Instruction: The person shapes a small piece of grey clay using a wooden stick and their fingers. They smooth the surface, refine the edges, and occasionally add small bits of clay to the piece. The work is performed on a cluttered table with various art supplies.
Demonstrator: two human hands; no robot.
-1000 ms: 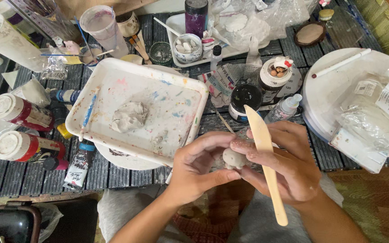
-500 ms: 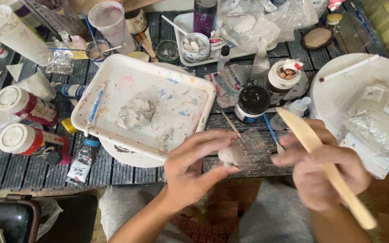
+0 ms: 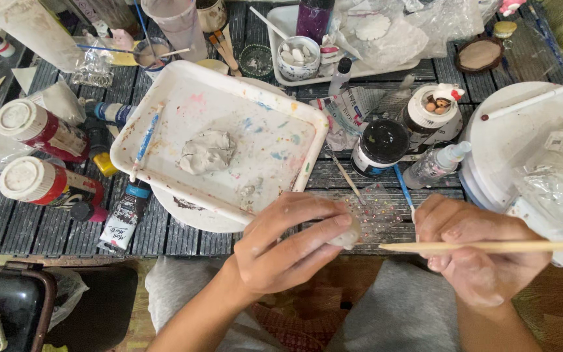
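The left hand (image 3: 288, 251) is curled around a small lump of pale clay (image 3: 348, 234), pinching it between thumb and fingertips just above the near edge of the slatted surface (image 3: 34, 228). The right hand (image 3: 480, 251) is closed on a flat wooden stick (image 3: 490, 247), which lies level, its tip pointing at the lump but not touching it.

To shape the lump well, the grip should be light, so the fingers leave no dents, and the lump should be turned so the spot to be worked faces the stick. Short, gentle strokes look safer than hard pressure on so small a piece.

Just beyond the hands sits a paint-flecked white tray (image 3: 164, 98) holding a larger wad of grey clay (image 3: 208, 150). A black-lidded jar (image 3: 380, 145) and a small spray bottle (image 3: 434, 165) stand beside it.
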